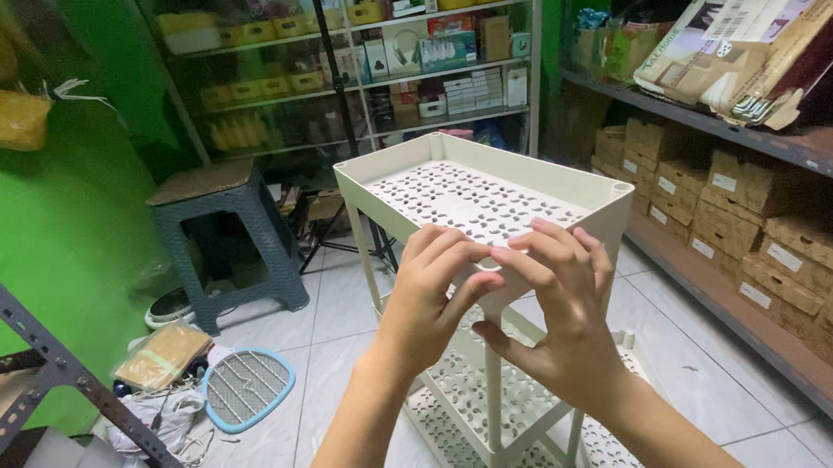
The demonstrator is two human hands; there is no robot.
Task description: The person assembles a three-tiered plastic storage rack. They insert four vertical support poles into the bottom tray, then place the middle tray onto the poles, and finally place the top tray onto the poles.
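Note:
A cream plastic rack stands on the floor in front of me, with a perforated top tray [526,168] and lower perforated shelves [461,396] joined by thin posts. My left hand [433,294] and my right hand [560,303] both rest on the near corner of the top tray. The fingers of each curl over the tray's rim and the thumbs sit under it. The corner itself is hidden behind my hands.
A grey woven-look stool [225,238] stands at the left by the green wall. A blue racket-shaped swatter [245,389] and cables lie on the tiled floor. A dark metal frame [58,381] crosses the lower left. Shelves of brown boxes [743,210] line the right.

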